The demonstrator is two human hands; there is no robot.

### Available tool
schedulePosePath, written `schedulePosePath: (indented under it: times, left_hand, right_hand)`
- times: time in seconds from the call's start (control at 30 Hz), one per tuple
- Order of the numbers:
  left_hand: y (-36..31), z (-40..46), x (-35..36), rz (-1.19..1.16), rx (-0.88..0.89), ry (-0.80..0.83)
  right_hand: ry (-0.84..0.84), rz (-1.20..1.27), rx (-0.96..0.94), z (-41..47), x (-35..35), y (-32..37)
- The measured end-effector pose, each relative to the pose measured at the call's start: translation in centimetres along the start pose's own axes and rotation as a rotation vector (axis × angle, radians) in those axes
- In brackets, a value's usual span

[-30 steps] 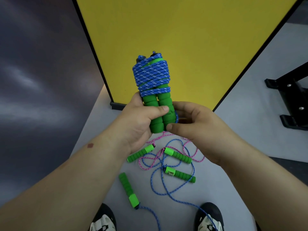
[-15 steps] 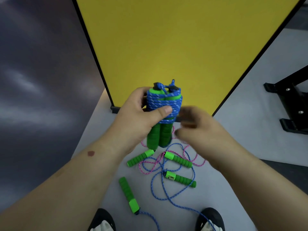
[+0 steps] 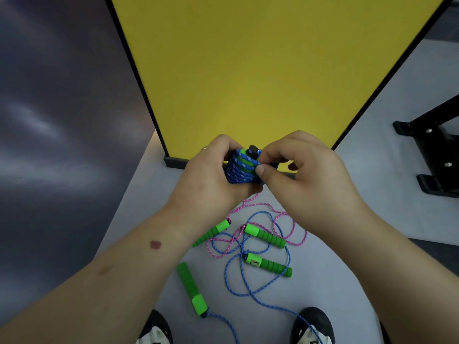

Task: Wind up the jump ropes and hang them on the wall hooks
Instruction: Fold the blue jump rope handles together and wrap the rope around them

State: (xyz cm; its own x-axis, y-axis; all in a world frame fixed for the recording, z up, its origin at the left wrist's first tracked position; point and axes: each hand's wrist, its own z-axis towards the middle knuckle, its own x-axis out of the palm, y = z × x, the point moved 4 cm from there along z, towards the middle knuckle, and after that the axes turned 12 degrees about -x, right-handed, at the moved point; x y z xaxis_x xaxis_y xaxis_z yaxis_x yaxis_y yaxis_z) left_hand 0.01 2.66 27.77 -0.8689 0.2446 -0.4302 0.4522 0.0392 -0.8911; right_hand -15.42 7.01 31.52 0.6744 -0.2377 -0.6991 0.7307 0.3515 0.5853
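Fingers of the left hand (image 3: 211, 180) wrap the wound blue rope bundle (image 3: 242, 168), held above the floor before the yellow panel (image 3: 248, 70). The right hand (image 3: 305, 177), loose a moment ago, now pinches its top, likely tucking the end. The bundle sits lower than earlier; two ropes (image 3: 250, 247) lie unwound.

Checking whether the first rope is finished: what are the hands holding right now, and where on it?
The left hand grips the wound blue jump rope around its coils; the right hand pinches the rope at its top end.
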Motion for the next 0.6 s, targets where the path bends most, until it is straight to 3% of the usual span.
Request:
schedulePosePath:
  times: [0.17,0.23,0.37,0.5,0.6]
  left_hand:
    - [0.3,-0.1,-0.3,0.045,0.003,-0.026]
    - [0.5,-0.2,-0.2,0.065,-0.004,-0.031]
    - [0.3,-0.4,0.2,0.109,-0.014,0.071]
    - [-1.4,-0.3,-0.4,-0.216,0.052,0.103]
    - [-2.3,-0.2,-0.5,-0.24,0.108,0.062]
  right_hand:
    - [-0.186,0.88,0.432,0.5,-0.2,-1.0]
    - [-0.218,1.029,0.49,0.7,-0.3,-1.3]
    - [-0.2,0.906,0.371,0.8,-0.4,-1.1]
    - [-0.077,0.732,0.266,1.0,-0.7,-0.2]
    - [-0.018,0.686,0.25,0.9,-0.8,0.0]
